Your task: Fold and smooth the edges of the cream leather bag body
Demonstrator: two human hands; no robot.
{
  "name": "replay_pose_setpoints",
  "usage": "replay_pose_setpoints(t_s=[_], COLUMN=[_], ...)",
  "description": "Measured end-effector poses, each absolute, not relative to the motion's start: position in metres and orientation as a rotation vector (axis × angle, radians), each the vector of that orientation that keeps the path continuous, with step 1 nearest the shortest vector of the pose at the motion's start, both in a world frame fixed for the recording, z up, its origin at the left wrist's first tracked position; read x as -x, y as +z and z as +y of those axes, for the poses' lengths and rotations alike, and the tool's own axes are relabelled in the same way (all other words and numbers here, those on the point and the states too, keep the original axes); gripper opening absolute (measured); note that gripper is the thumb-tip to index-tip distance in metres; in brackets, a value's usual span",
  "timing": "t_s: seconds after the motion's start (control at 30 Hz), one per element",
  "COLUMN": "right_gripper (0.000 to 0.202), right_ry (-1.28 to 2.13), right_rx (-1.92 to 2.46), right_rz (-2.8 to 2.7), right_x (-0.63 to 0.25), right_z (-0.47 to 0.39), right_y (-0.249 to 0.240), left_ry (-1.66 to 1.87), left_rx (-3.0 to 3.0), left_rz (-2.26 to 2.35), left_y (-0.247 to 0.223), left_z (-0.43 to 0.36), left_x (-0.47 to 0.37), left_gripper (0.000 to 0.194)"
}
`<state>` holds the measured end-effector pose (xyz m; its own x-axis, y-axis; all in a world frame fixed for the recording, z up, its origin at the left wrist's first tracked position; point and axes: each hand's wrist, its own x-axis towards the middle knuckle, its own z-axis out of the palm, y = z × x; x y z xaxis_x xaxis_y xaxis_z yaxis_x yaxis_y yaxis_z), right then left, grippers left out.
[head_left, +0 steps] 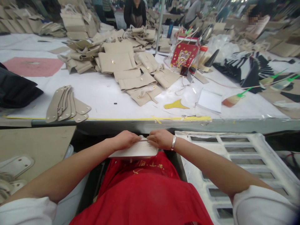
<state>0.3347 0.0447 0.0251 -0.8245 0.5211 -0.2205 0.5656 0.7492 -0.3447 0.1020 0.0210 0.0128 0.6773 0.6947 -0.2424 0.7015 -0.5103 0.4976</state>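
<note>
On my lap, against the red apron, rests a pale beige leather bag piece. My left hand grips its upper edge with curled fingers. Close beside it, my right hand pinches the same edge, and a bracelet circles that wrist. A small whitish bit shows between the two hands; I cannot make out what it is. The underside of the piece is hidden.
Ahead is the white worktable, with a heap of beige bag panels. Leather straps lie left, a yellow scrap and glue bottle right. A white slatted rack stands at my right. People work behind.
</note>
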Motion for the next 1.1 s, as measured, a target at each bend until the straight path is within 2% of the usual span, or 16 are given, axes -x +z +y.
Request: replay_pose_setpoints(t_s=[0.1, 0.37, 0.6, 0.87, 1.1], right_gripper=[0.031, 0.014, 0.023, 0.042, 0.039], right_ry=[-0.757, -1.150, -1.441, -1.597, -1.590], right_rx=[-0.924, -0.864, -0.708, -0.564, -0.474], right_rz=[2.740, 2.451, 2.253, 2.123, 2.084], right_x=[-0.329, -0.300, -0.280, -0.245, -0.202], right_z=[0.059, 0.101, 0.113, 0.121, 0.122], right_y=[0.030, 0.015, 0.002, -0.008, -0.012], left_ry=[-0.035, -0.117, -0.107, -0.124, 0.113], left_rx=[-2.350, -2.555, -2.607, -2.690, -2.690], left_rz=[1.071, 1.006, 0.926, 0.765, 0.839], left_y=[0.012, 0.006, 0.002, 0.005, -0.013], left_z=[0.022, 0.022, 0.022, 0.023, 0.008], left_x=[-0.103, -0.103, -0.085, -0.034, 0.015], left_gripper=[0.037, 0.036, 0.040, 0.041, 0.040])
